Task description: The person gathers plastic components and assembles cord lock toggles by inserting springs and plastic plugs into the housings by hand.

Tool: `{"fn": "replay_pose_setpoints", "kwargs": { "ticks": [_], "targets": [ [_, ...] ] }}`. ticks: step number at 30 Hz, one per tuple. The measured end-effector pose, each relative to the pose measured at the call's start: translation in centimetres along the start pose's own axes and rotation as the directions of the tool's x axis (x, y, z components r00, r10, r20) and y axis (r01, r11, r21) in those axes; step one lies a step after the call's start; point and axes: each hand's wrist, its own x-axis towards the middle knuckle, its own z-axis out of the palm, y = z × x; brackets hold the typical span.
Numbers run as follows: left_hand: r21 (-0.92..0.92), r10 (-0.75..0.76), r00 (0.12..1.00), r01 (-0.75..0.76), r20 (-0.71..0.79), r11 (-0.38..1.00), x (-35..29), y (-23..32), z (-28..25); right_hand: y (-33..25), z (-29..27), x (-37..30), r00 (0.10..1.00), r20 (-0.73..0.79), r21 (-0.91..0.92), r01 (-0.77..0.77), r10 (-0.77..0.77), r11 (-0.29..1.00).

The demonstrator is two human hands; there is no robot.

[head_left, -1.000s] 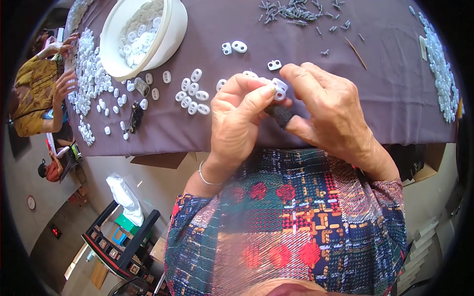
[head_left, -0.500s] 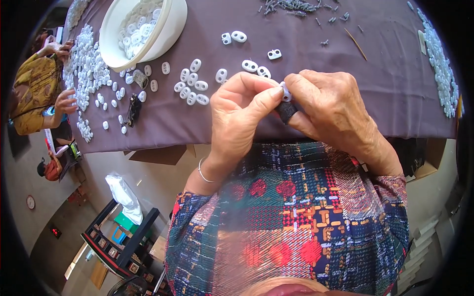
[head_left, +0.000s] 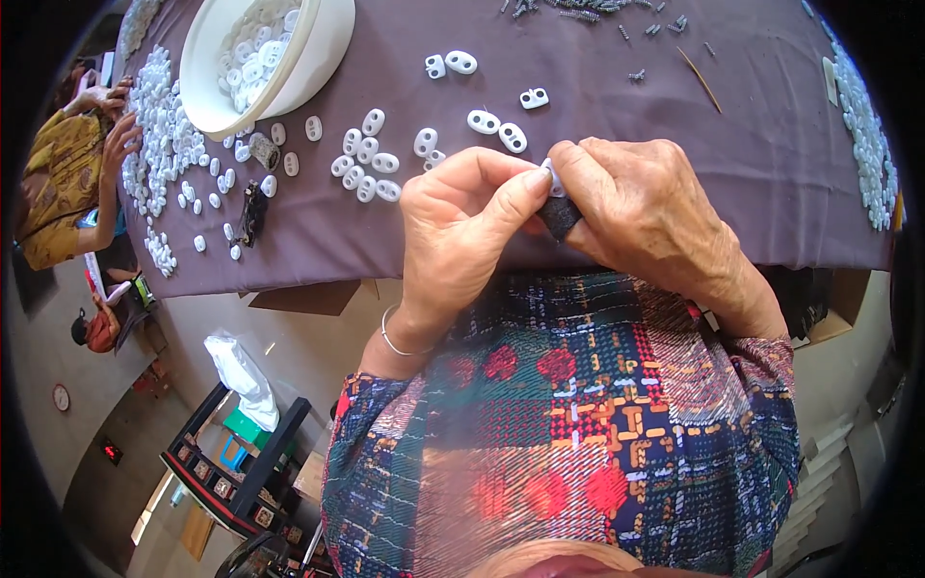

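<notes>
Between my two hands is a small white cord lock, mostly covered by fingers. My left hand pinches it with thumb and forefinger. From the other side my right hand is closed on the same piece, with a black wrap around one finger. Just beyond my fingers lie two white two-hole cord locks. A loose cluster of similar cord locks rests left of my left hand. Farther off are another pair and a single cord lock.
A white tub of white parts stands at the far left, beside a spread heap. Small metal springs and a thin brown stick lie at the back. White pieces line the right edge. A co-worker's hand is at left.
Both my hands keep their grip on the cord lock, with the right fingers shifted slightly over it. At the left, the co-worker's nearer hand has moved up toward the heap.
</notes>
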Motion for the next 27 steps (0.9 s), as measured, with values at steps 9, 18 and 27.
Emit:
{"fn": "replay_pose_setpoints", "kwargs": {
  "ticks": [9, 18, 27],
  "targets": [
    [0.039, 0.007, 1.000, -0.007, 0.004, 0.999, 0.0, -0.2, -0.2, 0.4, 0.7, -0.3, 0.999, 0.031, 0.043, 0.018, -0.020, 0.999],
    [0.009, 0.008, 1.000, -0.008, -0.030, 1.000, -0.3, -0.1, 0.1, -0.1, 0.6, -0.1, 0.998, 0.053, 0.054, 0.022, -0.025, 0.998],
    [-0.011, 0.025, 1.000, -0.025, -0.014, 1.000, -0.4, -0.2, 0.1, 0.3, 1.3, -0.3, 0.998, -0.025, 0.121, 0.057, -0.055, 0.991]
  ]
}}
